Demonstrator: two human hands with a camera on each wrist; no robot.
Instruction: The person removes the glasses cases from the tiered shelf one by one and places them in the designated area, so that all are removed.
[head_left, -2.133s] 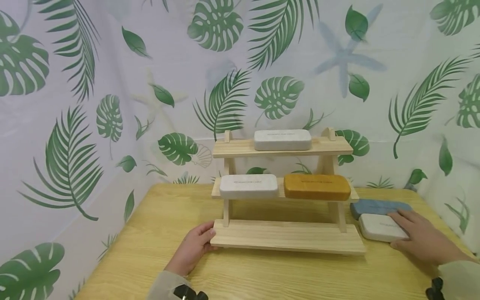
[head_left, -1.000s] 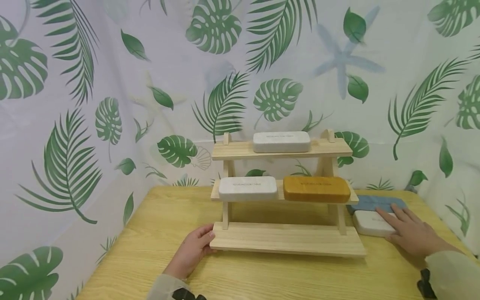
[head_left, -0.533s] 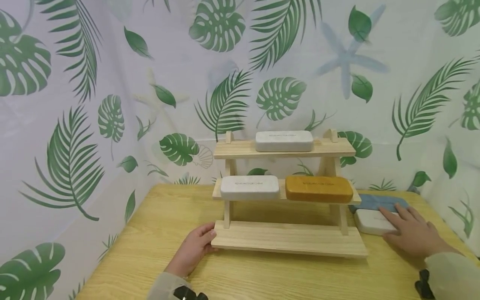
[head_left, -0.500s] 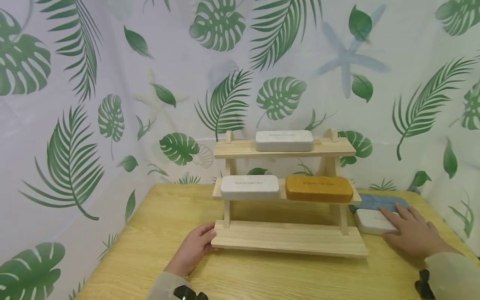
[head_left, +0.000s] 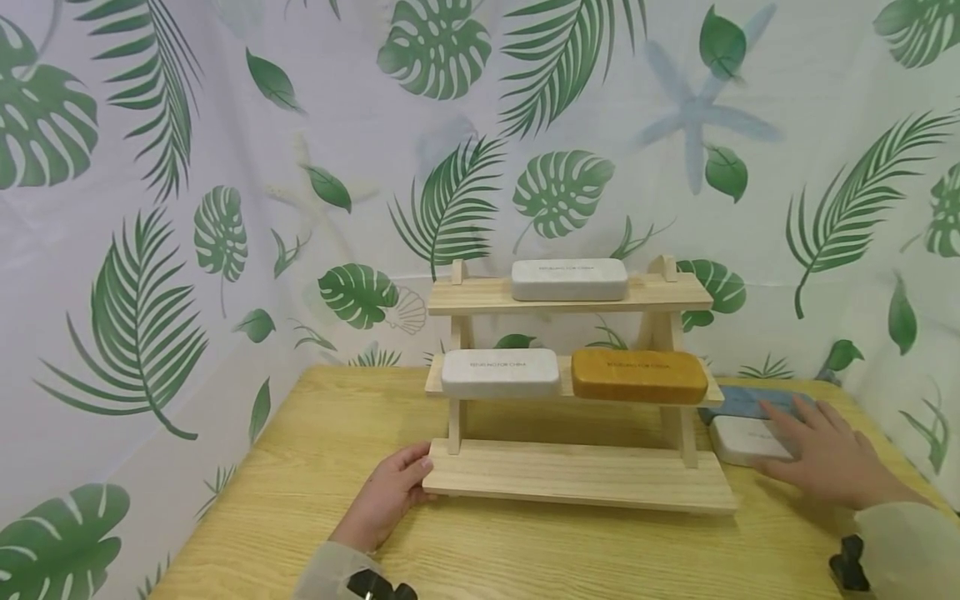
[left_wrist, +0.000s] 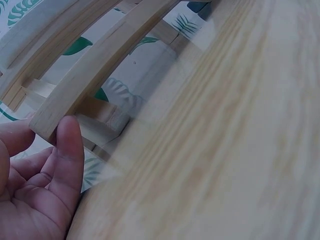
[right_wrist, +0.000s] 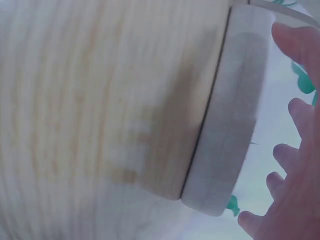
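Note:
My left hand (head_left: 386,496) pinches the left end of the bottom board of a three-tier wooden stand (head_left: 577,479). In the left wrist view, thumb and finger of that hand (left_wrist: 50,185) grip the board's end (left_wrist: 55,115). My right hand (head_left: 832,454) hovers with spread fingers over the right end of a white glasses case (head_left: 738,439) on the table. A blue glasses case (head_left: 738,400) lies right behind it, partly under the fingers. In the right wrist view, the fingers (right_wrist: 286,159) look apart from the white case (right_wrist: 227,115).
A white glasses case (head_left: 570,281) sits on the top shelf. Another white case (head_left: 500,375) and a mustard-yellow case (head_left: 637,377) stand side by side on the middle shelf. The wooden table (head_left: 300,467) meets a leaf-patterned cloth (head_left: 337,167) behind.
The right hand pushed the white case back and left against the blue one, which shifted slightly too. Just now that hand has lifted a little. The left hand has stayed on the stand.

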